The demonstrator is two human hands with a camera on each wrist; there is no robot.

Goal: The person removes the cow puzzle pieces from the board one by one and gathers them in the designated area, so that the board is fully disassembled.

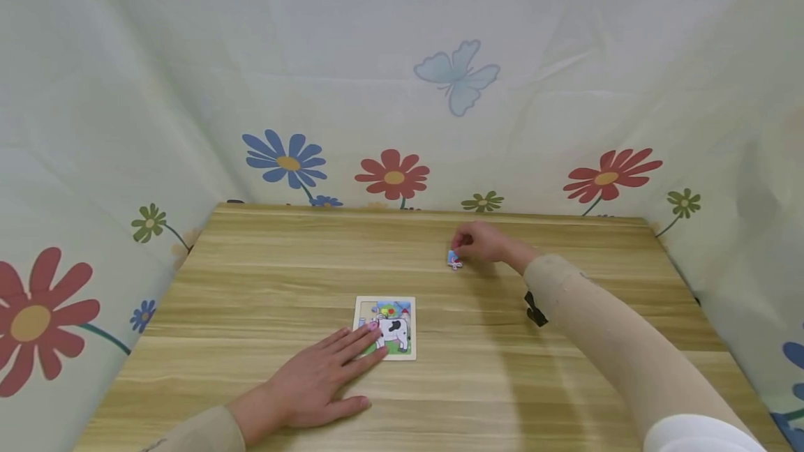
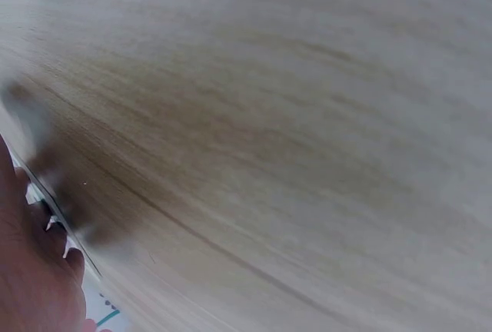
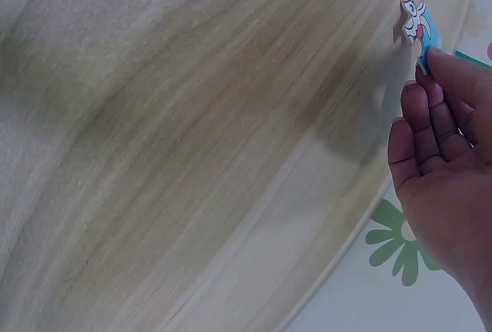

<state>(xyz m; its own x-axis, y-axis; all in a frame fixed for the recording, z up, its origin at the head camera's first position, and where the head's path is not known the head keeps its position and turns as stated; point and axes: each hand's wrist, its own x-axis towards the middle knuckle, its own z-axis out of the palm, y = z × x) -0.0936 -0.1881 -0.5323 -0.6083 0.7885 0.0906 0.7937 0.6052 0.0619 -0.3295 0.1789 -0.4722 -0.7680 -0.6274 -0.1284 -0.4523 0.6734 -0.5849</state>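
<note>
My right hand [image 1: 482,241] pinches a small jigsaw puzzle piece [image 1: 454,259] between thumb and finger, over the far part of the table. Seen from the right wrist, the piece [image 3: 417,24] is blue with part of a white cartoon face. My left hand [image 1: 323,375] lies with fingers stretched out, its fingertips on the puzzle board [image 1: 412,326]. That board has a pale frame and a cow picture; a bare tan patch shows at its upper left. The fingers cover its lower left part. The left wrist view catches only the edge of the left hand [image 2: 38,263].
The wood-grain table [image 1: 283,257] reaches back to a hanging cloth [image 1: 352,75] printed with flowers and a butterfly. Cloth also borders the table on the left and right. A black strap [image 1: 535,309] hangs under the right forearm.
</note>
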